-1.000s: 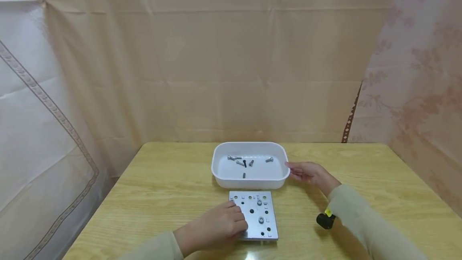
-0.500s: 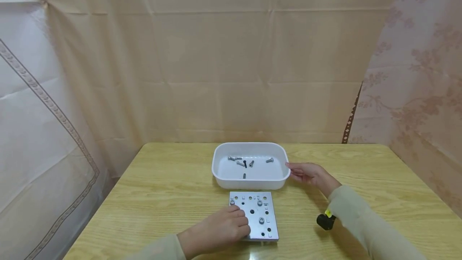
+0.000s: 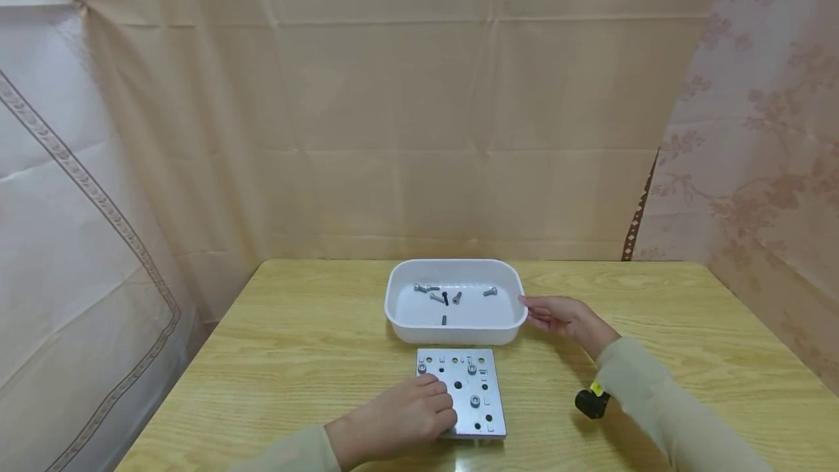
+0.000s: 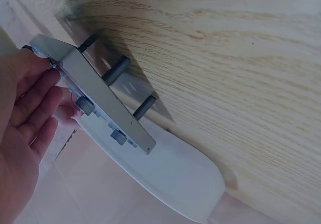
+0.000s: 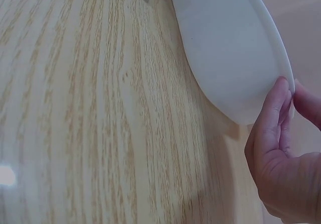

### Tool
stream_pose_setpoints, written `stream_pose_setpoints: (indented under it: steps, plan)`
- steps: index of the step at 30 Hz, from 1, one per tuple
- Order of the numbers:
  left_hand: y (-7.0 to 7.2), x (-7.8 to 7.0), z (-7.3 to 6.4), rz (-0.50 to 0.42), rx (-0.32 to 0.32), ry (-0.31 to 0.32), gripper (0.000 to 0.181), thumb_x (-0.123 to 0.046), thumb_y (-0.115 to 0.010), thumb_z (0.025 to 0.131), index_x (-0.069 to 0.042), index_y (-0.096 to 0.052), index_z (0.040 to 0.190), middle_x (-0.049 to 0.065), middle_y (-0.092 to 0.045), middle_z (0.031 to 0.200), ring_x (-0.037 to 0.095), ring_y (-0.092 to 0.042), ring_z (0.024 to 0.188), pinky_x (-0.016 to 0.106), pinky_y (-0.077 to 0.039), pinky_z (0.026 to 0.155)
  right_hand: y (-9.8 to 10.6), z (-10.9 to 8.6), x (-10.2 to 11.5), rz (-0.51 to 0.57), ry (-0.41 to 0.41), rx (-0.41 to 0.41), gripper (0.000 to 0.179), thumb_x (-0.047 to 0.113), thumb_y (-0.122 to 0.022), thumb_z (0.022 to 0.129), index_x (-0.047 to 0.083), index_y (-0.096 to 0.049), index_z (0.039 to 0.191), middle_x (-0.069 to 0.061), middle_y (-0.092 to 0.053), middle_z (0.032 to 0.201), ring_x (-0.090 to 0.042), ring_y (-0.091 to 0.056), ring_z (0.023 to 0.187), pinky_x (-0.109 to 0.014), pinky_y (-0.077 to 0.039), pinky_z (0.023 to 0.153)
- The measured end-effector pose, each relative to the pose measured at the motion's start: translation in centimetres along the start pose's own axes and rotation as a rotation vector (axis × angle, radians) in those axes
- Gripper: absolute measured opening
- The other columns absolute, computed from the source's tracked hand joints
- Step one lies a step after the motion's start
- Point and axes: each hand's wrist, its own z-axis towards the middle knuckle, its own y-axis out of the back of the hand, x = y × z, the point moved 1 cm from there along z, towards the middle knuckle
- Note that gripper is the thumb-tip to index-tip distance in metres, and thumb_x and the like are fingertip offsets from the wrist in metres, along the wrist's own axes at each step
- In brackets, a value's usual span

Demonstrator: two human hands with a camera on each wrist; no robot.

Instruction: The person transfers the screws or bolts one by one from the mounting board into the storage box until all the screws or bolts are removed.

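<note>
My left hand (image 3: 413,411) lies over the left part of a silver metal plate (image 3: 485,421) with holes. In the left wrist view, thumb and forefinger pinch a small bolt at the plate's face; its head is mostly hidden by the fingertips. Socket-head bolts (image 3: 475,400) stand in the plate, and threaded shanks (image 4: 116,71) stick out below it. My right hand (image 3: 557,315) holds the right end of a white plastic tray (image 3: 455,334), thumb and fingers pinching its wall. Several loose bolts (image 3: 457,297), silver and black, lie inside the tray.
The plate sits on a wooden table (image 3: 314,341), just in front of the tray. A black object with a yellow tag (image 3: 591,403) is beside the right forearm. Beige cloth (image 3: 419,130) hangs behind the table, with patterned cloth (image 3: 767,166) at the right.
My left hand has shifted slightly right and down over the plate, uncovering a bolt at its upper left corner. My right hand and the tray keep their place.
</note>
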Motion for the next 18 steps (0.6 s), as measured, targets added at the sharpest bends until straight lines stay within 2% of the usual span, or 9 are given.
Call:
stream_pose_setpoints:
  steps: [12,15,18]
  plan:
    - [-0.28,0.00,0.01,0.021,-0.048,-0.002,0.009,-0.019,-0.059,0.090,-0.024,-0.060,0.083,-0.015,-0.062,0.082,0.004,-0.054,0.080,0.017,-0.045,0.086,0.09,-0.03,-0.11,0.002,-0.001,-0.011,0.016,0.015,-0.066,0.089,0.014,-0.069,0.073,0.000,-0.072,0.075,-0.007,-0.069,0.073,-0.019,-0.057,0.075]
    - [-0.24,0.02,0.00,0.010,-0.046,0.004,0.006,-0.021,-0.061,0.089,-0.023,-0.060,0.083,-0.015,-0.063,0.083,0.004,-0.055,0.081,0.018,-0.045,0.086,0.13,0.02,-0.14,-0.010,0.004,-0.019,0.014,0.016,-0.068,0.088,0.014,-0.069,0.074,0.001,-0.072,0.075,-0.007,-0.068,0.073,-0.019,-0.057,0.075]
    - [-0.12,0.07,-0.01,-0.016,-0.038,0.012,0.003,-0.022,-0.063,0.087,-0.023,-0.061,0.085,-0.014,-0.064,0.084,0.004,-0.056,0.083,0.018,-0.046,0.086,0.47,0.32,-0.26,-0.027,0.018,0.007,0.010,0.018,-0.073,0.084,0.014,-0.068,0.076,0.001,-0.073,0.077,-0.006,-0.069,0.075,-0.019,-0.056,0.077]
